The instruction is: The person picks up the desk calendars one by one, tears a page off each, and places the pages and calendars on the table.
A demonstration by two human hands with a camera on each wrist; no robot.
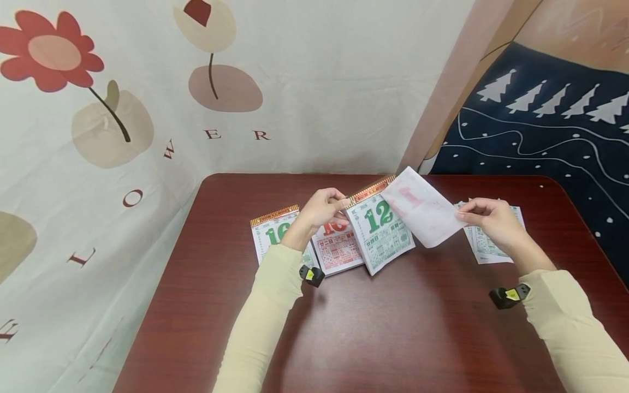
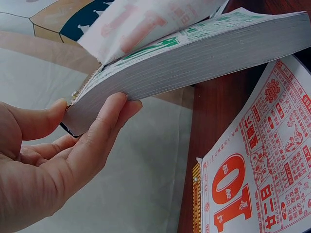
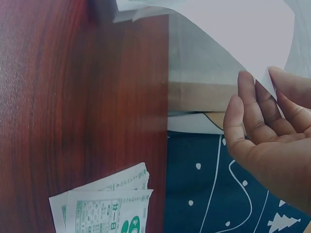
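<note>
My left hand (image 1: 316,212) grips a thick tear-off calendar pad (image 1: 390,245) by its gold-bound top, the thumb above and fingers underneath. The pad is tilted, with a green 12 on its front page. Between thumb and fingers, my right hand (image 1: 493,217) pinches the corner of a thin calendar page (image 1: 432,221), seen from its back with a red 11 showing through. At its far end, this page overlaps the pad's upper right, by the binding. In the left wrist view, the pad's grey page edges (image 2: 204,60) face the camera.
Left of the held pad, a calendar with red print (image 1: 336,248) lies on the dark red table (image 1: 393,338), beside another with a green 16 (image 1: 267,234). Loose calendar sheets (image 3: 104,208) lie in a pile at the right. Printed cloth (image 1: 334,109) hangs behind the table.
</note>
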